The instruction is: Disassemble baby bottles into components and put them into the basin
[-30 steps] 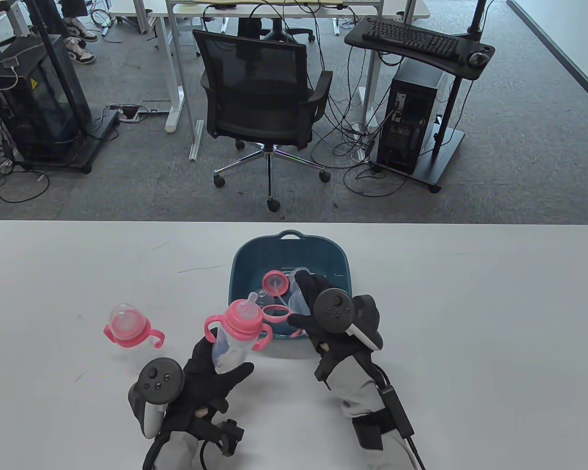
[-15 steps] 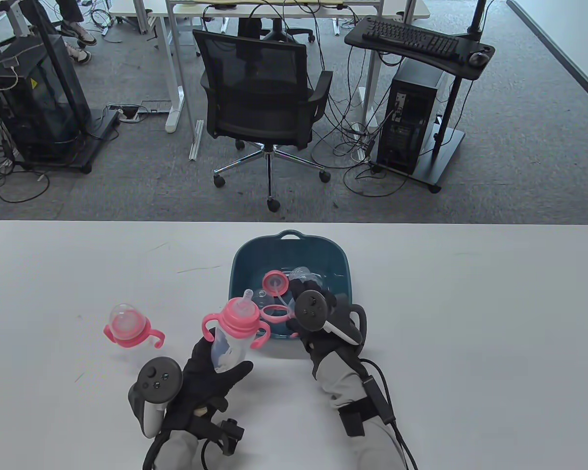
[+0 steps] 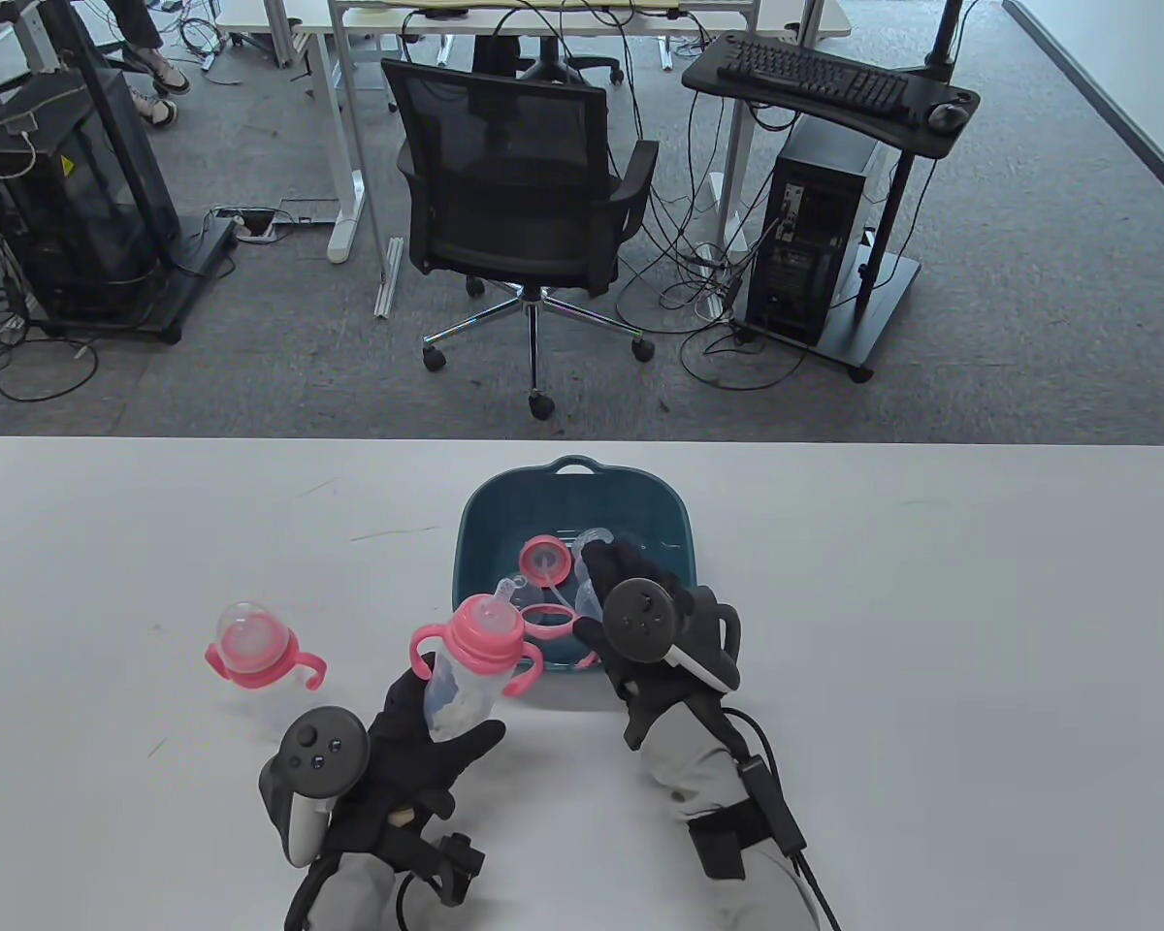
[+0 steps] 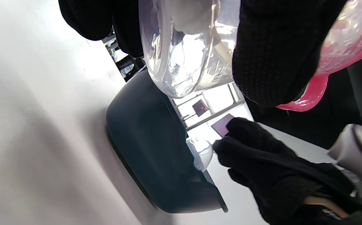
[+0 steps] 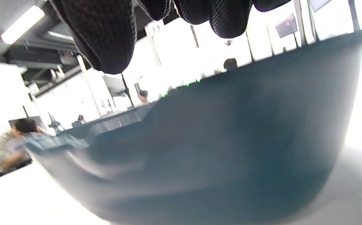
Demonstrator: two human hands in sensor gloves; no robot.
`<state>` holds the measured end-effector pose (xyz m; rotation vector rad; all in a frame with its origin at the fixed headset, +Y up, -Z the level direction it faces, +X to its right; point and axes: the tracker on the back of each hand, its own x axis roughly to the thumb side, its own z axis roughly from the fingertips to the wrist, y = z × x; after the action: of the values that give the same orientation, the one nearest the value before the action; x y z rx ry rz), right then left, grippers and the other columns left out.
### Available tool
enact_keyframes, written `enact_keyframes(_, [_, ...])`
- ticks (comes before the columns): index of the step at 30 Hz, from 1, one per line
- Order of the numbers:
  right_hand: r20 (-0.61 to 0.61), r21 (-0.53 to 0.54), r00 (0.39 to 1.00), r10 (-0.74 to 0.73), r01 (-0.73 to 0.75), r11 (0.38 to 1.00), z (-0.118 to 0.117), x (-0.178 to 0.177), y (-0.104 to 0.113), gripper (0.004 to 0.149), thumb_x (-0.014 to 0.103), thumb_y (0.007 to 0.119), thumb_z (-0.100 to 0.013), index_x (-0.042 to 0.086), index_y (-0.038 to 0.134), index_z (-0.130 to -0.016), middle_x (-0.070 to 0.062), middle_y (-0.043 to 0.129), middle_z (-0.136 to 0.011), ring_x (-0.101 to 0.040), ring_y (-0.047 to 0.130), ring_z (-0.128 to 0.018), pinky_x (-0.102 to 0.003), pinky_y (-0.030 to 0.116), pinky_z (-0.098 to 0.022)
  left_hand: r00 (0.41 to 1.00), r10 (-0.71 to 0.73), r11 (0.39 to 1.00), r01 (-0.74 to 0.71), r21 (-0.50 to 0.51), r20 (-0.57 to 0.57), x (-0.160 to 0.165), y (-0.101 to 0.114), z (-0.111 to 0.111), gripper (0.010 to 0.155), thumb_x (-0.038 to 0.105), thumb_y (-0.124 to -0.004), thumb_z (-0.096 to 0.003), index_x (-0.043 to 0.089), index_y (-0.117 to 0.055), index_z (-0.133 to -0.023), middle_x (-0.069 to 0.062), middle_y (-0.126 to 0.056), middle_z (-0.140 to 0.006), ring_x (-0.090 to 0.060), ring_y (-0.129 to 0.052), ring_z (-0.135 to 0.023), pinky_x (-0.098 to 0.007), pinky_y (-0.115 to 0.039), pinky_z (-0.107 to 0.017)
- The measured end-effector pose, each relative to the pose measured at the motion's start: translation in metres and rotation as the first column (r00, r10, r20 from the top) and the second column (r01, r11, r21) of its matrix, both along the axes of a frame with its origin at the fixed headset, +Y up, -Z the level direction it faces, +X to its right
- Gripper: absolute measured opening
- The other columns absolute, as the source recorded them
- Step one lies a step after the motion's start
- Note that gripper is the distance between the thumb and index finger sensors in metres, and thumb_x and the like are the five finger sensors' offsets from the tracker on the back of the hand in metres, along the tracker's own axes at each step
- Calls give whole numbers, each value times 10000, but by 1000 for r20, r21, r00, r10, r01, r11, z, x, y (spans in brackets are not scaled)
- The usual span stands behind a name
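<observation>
My left hand (image 3: pixel 427 737) grips a clear baby bottle (image 3: pixel 461 693) by its body, tilted toward the basin; its pink handled collar (image 3: pixel 480 635) and bare teat are still on. The same bottle (image 4: pixel 181 56) fills the top of the left wrist view. My right hand (image 3: pixel 606 606) hovers over the near edge of the teal basin (image 3: pixel 674 524), its fingertips pinching a clear dome cap (image 4: pixel 201 151) just above the rim. Pink rings (image 3: pixel 543 558), a teat and clear parts lie inside the basin. A second capped bottle (image 3: pixel 252 650) stands on the table to the left.
The teal basin's outer wall (image 5: pixel 231 150) fills the right wrist view below my fingers (image 5: pixel 106 34). Beyond the white table's far edge stand an office chair (image 3: pixel 514 184), desks and a computer tower (image 3: pixel 815 233).
My right hand drew back toward the near rim of the basin, then moved forward and right over it again. The bottle in my left hand shifted slightly right.
</observation>
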<state>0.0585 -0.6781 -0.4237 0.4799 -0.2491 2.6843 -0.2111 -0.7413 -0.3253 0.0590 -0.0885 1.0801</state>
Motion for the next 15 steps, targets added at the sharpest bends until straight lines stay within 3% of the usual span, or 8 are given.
enact_keyframes(7, [-79,71,971,-224,230,971,34,20,36,755,337,848,-519,155,425,-1117,-197,474,-1137,-484,586,-977,-637,485,-700,1000,-15,1000,15,-1,3,1,0,0,900,532,-960,-379,310,-420,-1064,-24,-475,-1077,-347,-662,-1017,-557,-545,-728])
enact_keyframes(15, [-171,67,889,-424,440,896,68,32,54,727,359,834,-533,146,459,-1118,-205,512,-1129,-493,612,-962,-646,495,-690,998,-62,998,62,0,14,4,-1,1,899,515,-968,-379,317,-422,-1064,-20,-467,-1081,-347,-651,-1022,-561,-535,-733])
